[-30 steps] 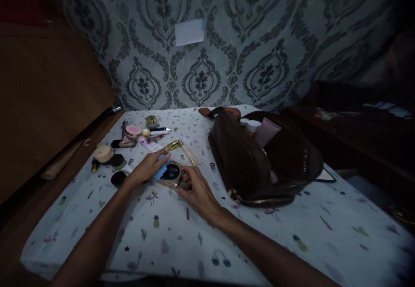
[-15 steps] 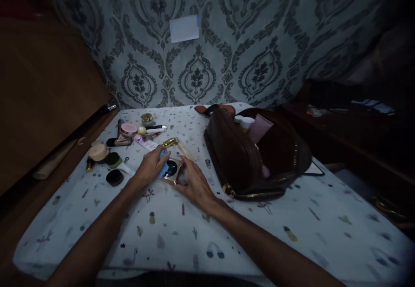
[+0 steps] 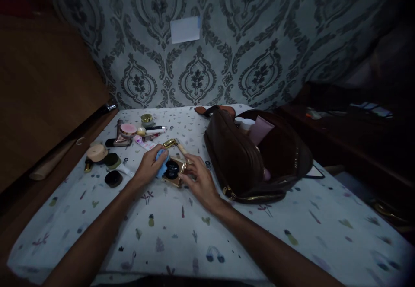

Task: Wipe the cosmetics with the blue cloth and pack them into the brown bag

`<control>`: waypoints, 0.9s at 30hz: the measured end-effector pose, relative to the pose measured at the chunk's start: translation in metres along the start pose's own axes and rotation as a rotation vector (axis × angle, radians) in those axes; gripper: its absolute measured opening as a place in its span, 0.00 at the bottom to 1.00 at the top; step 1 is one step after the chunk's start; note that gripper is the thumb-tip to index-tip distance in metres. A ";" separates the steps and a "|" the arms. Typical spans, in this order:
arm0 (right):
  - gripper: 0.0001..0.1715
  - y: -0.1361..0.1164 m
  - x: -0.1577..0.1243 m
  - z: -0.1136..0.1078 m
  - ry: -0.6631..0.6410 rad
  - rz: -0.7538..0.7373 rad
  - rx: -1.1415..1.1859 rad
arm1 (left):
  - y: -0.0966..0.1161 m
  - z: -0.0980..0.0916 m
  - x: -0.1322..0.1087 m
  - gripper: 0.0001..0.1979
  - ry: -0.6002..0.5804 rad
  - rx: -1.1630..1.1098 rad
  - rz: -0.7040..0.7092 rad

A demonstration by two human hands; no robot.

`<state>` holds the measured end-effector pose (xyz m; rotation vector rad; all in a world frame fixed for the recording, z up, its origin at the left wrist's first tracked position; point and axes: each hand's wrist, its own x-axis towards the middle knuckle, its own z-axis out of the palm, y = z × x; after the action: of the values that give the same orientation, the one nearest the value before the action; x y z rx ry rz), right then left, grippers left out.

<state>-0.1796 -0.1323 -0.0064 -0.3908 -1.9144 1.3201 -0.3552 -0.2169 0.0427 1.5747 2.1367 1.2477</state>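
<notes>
A square gold compact (image 3: 173,170) with a round black label on top is between my two hands, low over the table. My left hand (image 3: 150,166) is closed on a crumpled blue cloth (image 3: 162,168), which presses against the compact's left side. At the right edge, my right hand (image 3: 201,181) grips the compact with curled fingers, its thumb on the near corner. Just beyond lie a gold tube (image 3: 169,143) and a pale-handled brush (image 3: 180,148). To the left, a white and pink tube (image 3: 144,142) lies partly behind my left hand.
A brown leather bag (image 3: 231,157) stands unzipped on the right, holding white-capped containers and a pink tube (image 3: 260,130). Left of my hands lie a black round jar (image 3: 113,178), a green-black jar (image 3: 112,161), a beige jar (image 3: 97,152) and a pink compact (image 3: 128,129). A patterned wall rises behind.
The compact has turned slightly and shifted a little to the right. My right hand's fingers have lifted and spread a bit along its edge. My left hand keeps the blue cloth against it.
</notes>
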 end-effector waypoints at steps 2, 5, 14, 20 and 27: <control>0.32 0.005 0.001 0.003 0.065 0.070 0.104 | 0.001 -0.001 -0.001 0.17 0.003 0.030 0.046; 0.27 0.011 0.003 0.007 0.099 0.141 0.214 | 0.005 -0.001 -0.004 0.15 0.094 0.130 0.110; 0.08 -0.014 -0.001 0.004 0.063 -0.015 -0.051 | 0.030 0.019 -0.021 0.11 0.068 0.538 0.695; 0.12 -0.008 -0.002 0.007 -0.016 0.061 0.059 | 0.021 0.007 -0.015 0.14 0.052 0.616 0.583; 0.20 0.000 -0.001 0.008 0.020 0.116 0.147 | 0.015 0.006 -0.010 0.15 0.066 0.139 0.222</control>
<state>-0.1849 -0.1380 -0.0084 -0.4441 -1.7874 1.5165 -0.3373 -0.2217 0.0463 1.8988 2.1790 1.2540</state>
